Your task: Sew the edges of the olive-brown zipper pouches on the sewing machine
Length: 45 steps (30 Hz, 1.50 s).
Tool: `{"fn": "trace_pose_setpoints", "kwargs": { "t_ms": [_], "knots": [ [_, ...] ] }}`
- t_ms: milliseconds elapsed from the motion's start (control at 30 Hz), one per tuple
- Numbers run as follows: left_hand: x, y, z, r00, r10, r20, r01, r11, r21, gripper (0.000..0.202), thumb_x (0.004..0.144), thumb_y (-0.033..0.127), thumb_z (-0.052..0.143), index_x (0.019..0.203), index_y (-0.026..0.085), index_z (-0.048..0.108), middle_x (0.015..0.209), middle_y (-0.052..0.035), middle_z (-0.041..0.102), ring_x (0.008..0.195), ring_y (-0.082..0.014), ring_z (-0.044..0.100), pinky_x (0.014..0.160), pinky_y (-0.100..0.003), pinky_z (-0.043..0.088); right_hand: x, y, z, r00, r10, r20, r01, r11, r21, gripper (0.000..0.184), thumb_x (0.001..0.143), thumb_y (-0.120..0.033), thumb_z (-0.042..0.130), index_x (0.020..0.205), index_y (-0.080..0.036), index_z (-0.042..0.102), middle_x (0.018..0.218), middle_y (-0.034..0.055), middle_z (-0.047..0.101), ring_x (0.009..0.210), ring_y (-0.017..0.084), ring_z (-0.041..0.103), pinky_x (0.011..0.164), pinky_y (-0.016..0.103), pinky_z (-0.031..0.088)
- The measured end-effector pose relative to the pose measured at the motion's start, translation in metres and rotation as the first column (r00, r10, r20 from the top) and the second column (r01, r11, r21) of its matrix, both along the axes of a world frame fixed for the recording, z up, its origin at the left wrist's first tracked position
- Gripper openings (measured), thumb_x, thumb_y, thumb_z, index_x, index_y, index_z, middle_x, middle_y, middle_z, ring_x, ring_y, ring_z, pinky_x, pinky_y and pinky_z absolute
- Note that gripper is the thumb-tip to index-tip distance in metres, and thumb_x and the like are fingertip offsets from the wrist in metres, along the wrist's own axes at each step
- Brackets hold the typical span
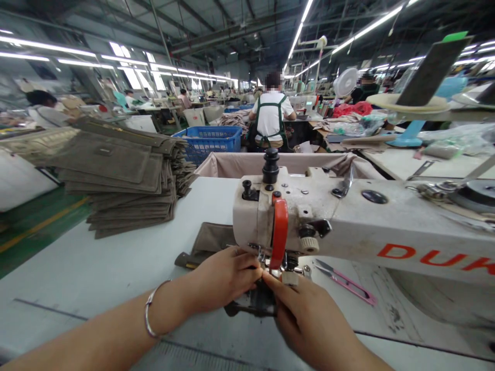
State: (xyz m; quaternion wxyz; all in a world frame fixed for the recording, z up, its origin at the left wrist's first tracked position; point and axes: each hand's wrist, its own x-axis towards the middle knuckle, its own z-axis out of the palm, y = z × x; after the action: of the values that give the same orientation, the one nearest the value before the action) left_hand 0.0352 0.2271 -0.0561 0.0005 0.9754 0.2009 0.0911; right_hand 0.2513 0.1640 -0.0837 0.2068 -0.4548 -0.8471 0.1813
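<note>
My left hand (220, 281) and my right hand (305, 319) meet under the head of a white sewing machine (348, 216), right at the needle area below its red guard (279, 232). Both hands have their fingers pinched together; what they pinch is too small to make out. A brown fabric piece (207, 242) lies on the white table (96, 257) behind my left hand, partly under the machine head. My left wrist wears a silver bangle.
A tall stack of brown fabric pieces (124, 175) sits at the table's left. Pink thread snips (348, 281) lie right of the needle. A cloth bin (278, 164) and blue crate (211, 140) stand beyond. A person in a green apron (270, 121) sits ahead, back turned.
</note>
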Motion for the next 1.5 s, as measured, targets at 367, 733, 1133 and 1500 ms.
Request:
{"fn": "trace_pose_setpoints", "kwargs": {
  "t_ms": [367, 733, 1133, 1500],
  "knots": [
    [-0.008, -0.011, -0.02, 0.904, 0.235, 0.357, -0.134, 0.949, -0.285, 0.014, 0.097, 0.02, 0.057, 0.104, 0.02, 0.069, 0.104, -0.0021, 0.073, 0.098, -0.0164, 0.066, 0.094, -0.032, 0.051, 0.011, 0.006, 0.003, 0.971, -0.219, -0.092, 0.235, 0.946, 0.226, 0.014, 0.091, -0.016, 0.047, 0.093, -0.019, 0.061, 0.097, 0.0094, 0.062, 0.094, 0.029, 0.055, 0.079, 0.045, 0.047],
    [-0.013, 0.0, -0.015, 0.888, 0.223, 0.403, -0.068, 0.929, -0.365, 0.013, 0.093, 0.015, 0.058, 0.097, 0.02, 0.069, 0.1, -0.0032, 0.074, 0.097, -0.0173, 0.067, 0.093, -0.035, 0.053, 0.012, 0.017, 0.003, 0.951, -0.294, 0.095, 0.272, 0.943, 0.191, 0.009, 0.089, -0.02, 0.057, 0.081, -0.021, 0.059, 0.082, 0.0042, 0.062, 0.082, 0.025, 0.055, 0.075, 0.039, 0.04],
    [0.001, -0.015, -0.017, 0.908, 0.172, 0.382, -0.088, 0.97, -0.229, 0.016, 0.097, 0.018, 0.053, 0.099, 0.02, 0.069, 0.102, -0.0029, 0.072, 0.096, -0.017, 0.066, 0.092, -0.034, 0.052, 0.007, 0.009, 0.0, 0.994, -0.079, -0.072, 0.093, 0.97, 0.224, 0.009, 0.088, -0.016, 0.059, 0.094, -0.021, 0.065, 0.096, 0.0059, 0.066, 0.091, 0.024, 0.055, 0.08, 0.038, 0.045],
    [0.009, -0.021, -0.024, 0.913, 0.119, 0.39, -0.111, 0.993, -0.044, 0.024, 0.094, 0.004, 0.043, 0.088, 0.015, 0.064, 0.087, -0.0043, 0.07, 0.082, -0.016, 0.065, 0.084, -0.03, 0.052, -0.008, 0.003, -0.01, 0.991, -0.04, -0.127, 0.074, 0.959, 0.272, 0.017, 0.092, -0.01, 0.05, 0.092, -0.018, 0.066, 0.094, 0.0094, 0.068, 0.084, 0.026, 0.06, 0.073, 0.039, 0.051]
  ]
}}
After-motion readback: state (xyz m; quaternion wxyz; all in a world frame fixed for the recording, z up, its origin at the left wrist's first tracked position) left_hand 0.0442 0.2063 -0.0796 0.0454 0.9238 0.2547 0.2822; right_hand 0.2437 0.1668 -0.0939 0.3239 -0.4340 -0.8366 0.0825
